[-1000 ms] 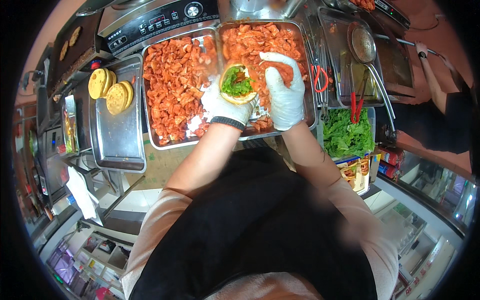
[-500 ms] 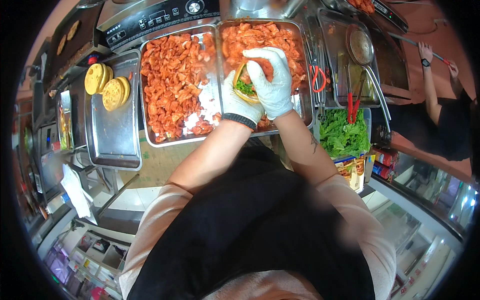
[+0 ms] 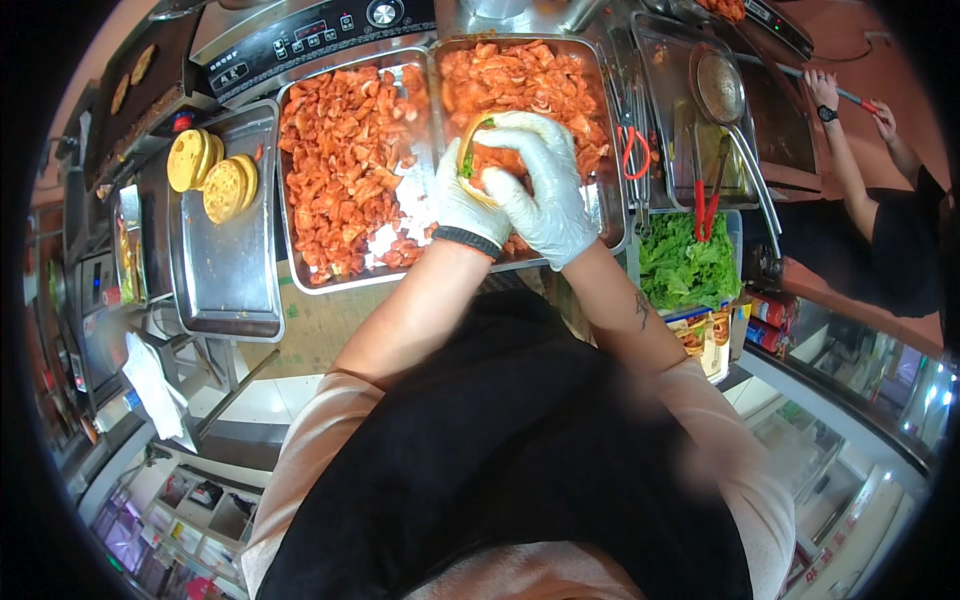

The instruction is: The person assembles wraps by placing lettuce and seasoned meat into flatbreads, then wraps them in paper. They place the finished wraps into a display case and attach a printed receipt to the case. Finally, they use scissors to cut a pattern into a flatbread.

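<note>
My gloved left hand point(image 3: 462, 208) holds a split round flatbread point(image 3: 473, 128) tilted on its side, with green lettuce point(image 3: 467, 164) showing inside. In my gloved right hand point(image 3: 548, 190), the fingers curl round reddish seasoned meat pieces point(image 3: 497, 160) against the bread's opening. Both hands are over the front of the right metal tray point(image 3: 608, 215), which is heaped with the same meat point(image 3: 515, 75). Beside it, the left tray point(image 3: 425, 225) holds more meat point(image 3: 335, 150) with its bottom partly bare. My palms hide much of the bread.
At left, several round flatbreads point(image 3: 228, 188) are stacked on a metal tray point(image 3: 228, 290). Lettuce point(image 3: 688, 262) fills a bin at right, below red-handled tongs point(image 3: 706, 215) and a strainer point(image 3: 718, 88). Red-handled scissors point(image 3: 633, 150) lie beside the meat. Another person's hands point(image 3: 822, 88) grip a pole at far right.
My right hand has come down and its fingers have closed further over the meat and bread. The bread has turned more edge-on, so less lettuce shows. Both hands moved slightly.
</note>
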Action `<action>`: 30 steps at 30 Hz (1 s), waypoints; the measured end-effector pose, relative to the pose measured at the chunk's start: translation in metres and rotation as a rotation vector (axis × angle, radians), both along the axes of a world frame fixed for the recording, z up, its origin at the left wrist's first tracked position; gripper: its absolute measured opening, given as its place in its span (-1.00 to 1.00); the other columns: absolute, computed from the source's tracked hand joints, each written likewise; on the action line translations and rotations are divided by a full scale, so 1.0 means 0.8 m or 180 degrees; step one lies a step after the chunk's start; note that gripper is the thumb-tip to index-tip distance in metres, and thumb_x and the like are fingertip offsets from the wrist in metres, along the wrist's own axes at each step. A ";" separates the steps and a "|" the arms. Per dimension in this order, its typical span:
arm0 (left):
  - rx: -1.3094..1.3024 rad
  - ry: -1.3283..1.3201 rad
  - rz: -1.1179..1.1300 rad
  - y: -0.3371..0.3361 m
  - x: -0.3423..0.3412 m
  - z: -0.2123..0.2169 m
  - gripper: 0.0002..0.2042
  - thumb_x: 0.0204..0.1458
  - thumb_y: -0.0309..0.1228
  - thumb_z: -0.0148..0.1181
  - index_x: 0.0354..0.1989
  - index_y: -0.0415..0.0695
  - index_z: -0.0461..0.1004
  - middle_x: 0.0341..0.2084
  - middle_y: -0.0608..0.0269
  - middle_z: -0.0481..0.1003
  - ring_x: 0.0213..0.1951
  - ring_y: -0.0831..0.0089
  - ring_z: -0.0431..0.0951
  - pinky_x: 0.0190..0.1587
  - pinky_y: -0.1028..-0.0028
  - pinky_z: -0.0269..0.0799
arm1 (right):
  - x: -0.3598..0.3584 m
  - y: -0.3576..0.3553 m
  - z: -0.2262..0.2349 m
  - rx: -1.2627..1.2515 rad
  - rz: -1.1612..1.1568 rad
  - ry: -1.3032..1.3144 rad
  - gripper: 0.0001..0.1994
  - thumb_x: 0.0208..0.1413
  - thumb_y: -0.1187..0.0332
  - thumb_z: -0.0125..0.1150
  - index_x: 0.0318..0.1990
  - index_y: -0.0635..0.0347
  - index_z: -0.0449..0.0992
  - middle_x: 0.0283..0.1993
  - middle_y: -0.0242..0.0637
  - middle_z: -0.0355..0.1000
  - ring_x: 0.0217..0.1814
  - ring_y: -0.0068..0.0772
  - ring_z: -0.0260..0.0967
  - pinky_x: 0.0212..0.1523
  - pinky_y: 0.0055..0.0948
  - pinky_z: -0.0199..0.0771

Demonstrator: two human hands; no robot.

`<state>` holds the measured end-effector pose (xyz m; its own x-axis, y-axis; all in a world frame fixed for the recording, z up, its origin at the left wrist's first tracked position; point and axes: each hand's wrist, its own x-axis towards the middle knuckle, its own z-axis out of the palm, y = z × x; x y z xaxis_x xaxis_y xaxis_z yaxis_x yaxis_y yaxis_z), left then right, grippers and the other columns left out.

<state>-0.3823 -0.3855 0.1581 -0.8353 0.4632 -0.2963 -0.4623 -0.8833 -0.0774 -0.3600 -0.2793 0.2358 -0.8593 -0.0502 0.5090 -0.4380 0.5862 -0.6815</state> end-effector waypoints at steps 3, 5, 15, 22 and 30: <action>-0.0003 -0.0079 0.0073 0.009 0.001 0.009 -0.57 0.25 -0.12 -0.12 0.04 -0.22 0.45 -0.07 0.03 0.53 -0.06 0.17 0.57 0.05 0.24 0.54 | -0.006 0.009 -0.020 0.0635 -0.0013 -0.0259 -0.78 0.07 0.21 0.25 -0.17 0.04 0.60 0.03 -0.18 0.45 0.12 -0.04 0.30 0.18 -0.11 0.20; -0.0215 -0.0070 0.0093 0.015 0.005 0.004 -0.58 0.26 -0.15 -0.13 0.04 -0.24 0.45 -0.07 0.02 0.52 -0.05 0.16 0.56 0.06 0.22 0.53 | -0.007 0.010 -0.018 0.0939 0.0081 -0.0591 -0.73 0.09 0.23 0.23 -0.09 0.09 0.60 0.05 -0.14 0.45 0.16 -0.02 0.32 0.20 -0.15 0.24; -0.0249 -0.0078 -0.0005 0.011 0.004 0.017 -0.58 0.32 -0.20 -0.24 0.06 -0.26 0.43 -0.10 -0.02 0.54 -0.07 0.10 0.58 0.01 0.14 0.56 | 0.016 0.023 0.003 0.0509 0.0028 -0.0650 -0.54 -0.10 0.33 0.50 0.02 0.16 0.57 0.09 -0.11 0.41 0.16 -0.07 0.37 0.13 -0.23 0.40; -0.0052 0.0180 -0.0181 0.014 0.006 -0.002 -0.63 0.30 -0.25 -0.16 0.02 -0.26 0.46 -0.15 0.07 0.56 -0.17 0.31 0.61 -0.15 0.38 0.63 | 0.014 0.029 -0.016 0.0713 0.0085 -0.0464 -0.68 -0.05 0.39 0.41 -0.07 0.13 0.63 -0.04 -0.15 0.51 0.05 -0.08 0.43 0.12 -0.23 0.44; 0.0479 0.0109 -0.0360 0.005 0.006 0.046 -0.55 0.33 -0.14 -0.27 0.08 -0.23 0.41 -0.06 -0.04 0.51 -0.08 0.02 0.56 -0.06 0.00 0.57 | 0.028 0.059 0.015 -0.0048 0.0225 -0.0888 -0.58 -0.02 0.39 0.42 0.05 0.19 0.59 0.14 -0.12 0.47 0.16 -0.14 0.44 0.19 -0.31 0.44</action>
<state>-0.3778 -0.3817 0.1949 -0.7839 0.5915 -0.1888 -0.5626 -0.8053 -0.1871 -0.3377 -0.2325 0.2480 -0.9609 -0.1092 0.2545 -0.2717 0.5498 -0.7898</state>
